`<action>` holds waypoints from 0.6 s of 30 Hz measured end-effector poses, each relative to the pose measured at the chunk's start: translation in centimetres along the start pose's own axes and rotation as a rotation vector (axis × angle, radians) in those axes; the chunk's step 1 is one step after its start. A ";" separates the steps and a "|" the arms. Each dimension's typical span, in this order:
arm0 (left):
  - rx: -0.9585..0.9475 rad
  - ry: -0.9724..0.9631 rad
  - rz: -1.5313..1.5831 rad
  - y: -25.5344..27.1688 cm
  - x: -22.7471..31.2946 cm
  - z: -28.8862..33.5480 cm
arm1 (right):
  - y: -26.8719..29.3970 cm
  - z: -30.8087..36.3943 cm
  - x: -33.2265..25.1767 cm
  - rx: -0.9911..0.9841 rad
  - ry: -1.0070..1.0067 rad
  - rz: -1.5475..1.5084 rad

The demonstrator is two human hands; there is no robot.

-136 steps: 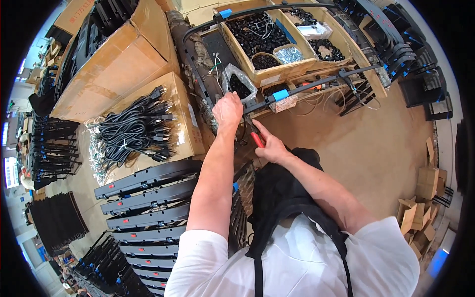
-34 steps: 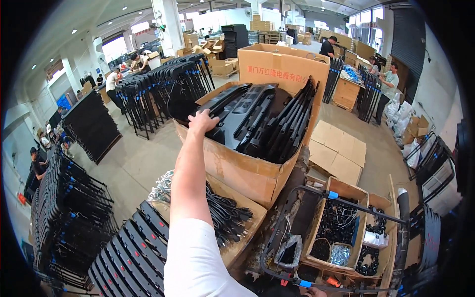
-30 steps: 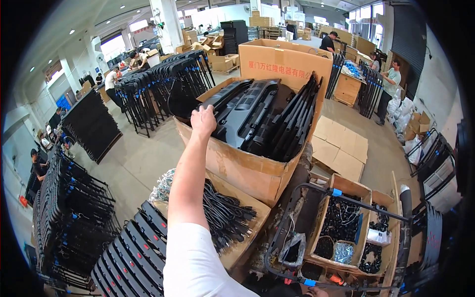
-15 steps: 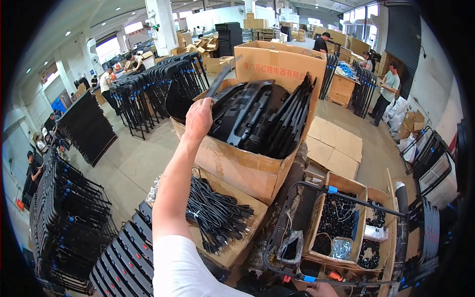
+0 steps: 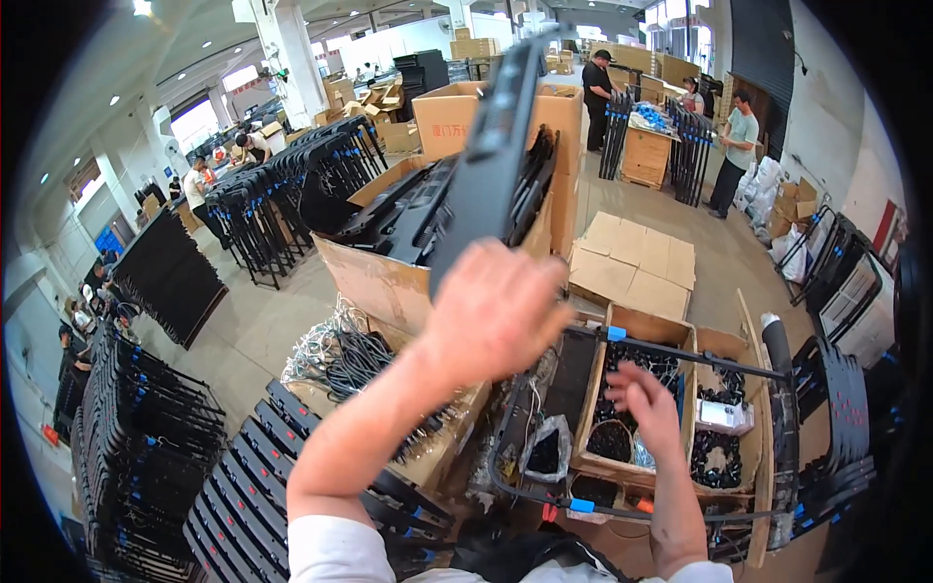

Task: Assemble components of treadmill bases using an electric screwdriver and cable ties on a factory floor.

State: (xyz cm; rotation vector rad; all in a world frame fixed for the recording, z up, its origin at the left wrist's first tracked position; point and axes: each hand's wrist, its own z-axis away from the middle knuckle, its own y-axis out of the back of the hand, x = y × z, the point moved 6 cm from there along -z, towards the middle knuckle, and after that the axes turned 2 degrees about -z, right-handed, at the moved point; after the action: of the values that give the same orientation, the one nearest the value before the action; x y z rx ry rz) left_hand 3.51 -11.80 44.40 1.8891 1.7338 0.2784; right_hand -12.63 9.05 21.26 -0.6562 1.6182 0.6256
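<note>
My left hand [image 5: 496, 311] is closed around the near end of a long black plastic cover [image 5: 486, 189], raised in front of the large cardboard box [image 5: 374, 291]. Similar black plastic parts [image 5: 403, 219] lie in that box. My right hand [image 5: 643, 413] hovers over a wooden parts tray [image 5: 637, 473] filled with small black pieces, its fingers apart and nothing visible in them. A black tube frame [image 5: 734, 363] with blue clips [image 5: 581, 505] lies across the tray, close to my right hand.
Bundled cables [image 5: 355, 364] rest on a carton at the left, beside a row of black bars [image 5: 253, 476]. Racks of black tube frames [image 5: 146, 418] stand further left. Flattened cardboard [image 5: 632, 267] lies on the floor. Several people work in the background.
My left hand has come back from the box toward me, with the black plastic cover lifted up. My right hand has risen from the lower edge to above the parts tray.
</note>
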 end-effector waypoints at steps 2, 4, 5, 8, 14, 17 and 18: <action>-0.099 -0.016 0.082 -1.6 6.4 1.7 | -1.0 -1.5 -1.0 -0.082 0.054 -0.220; -0.246 0.017 0.207 -4.3 11.8 4.6 | -1.9 -2.0 -1.0 -0.143 0.002 -0.438; -0.327 0.002 0.251 -5.7 14.5 6.6 | -2.2 -2.0 -0.8 -0.184 -0.108 -0.492; -0.515 -0.001 0.394 -9.0 20.9 12.3 | -2.2 -1.4 5.3 -0.142 -0.353 -0.313; -0.717 0.140 0.608 -9.5 24.4 20.1 | -5.1 3.3 18.6 -0.027 -0.423 -0.532; -0.546 0.527 0.548 -7.2 21.3 22.0 | -6.0 3.1 20.7 -0.009 -0.446 -0.475; -0.482 0.672 0.475 -6.0 19.7 23.3 | -6.7 2.5 20.7 -0.052 -0.414 -0.459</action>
State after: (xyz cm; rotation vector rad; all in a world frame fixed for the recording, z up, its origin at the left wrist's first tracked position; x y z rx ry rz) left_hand 12.96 1.36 17.84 1.9106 1.3545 1.5078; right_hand -8.56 4.70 0.20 -0.8413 1.0246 0.4280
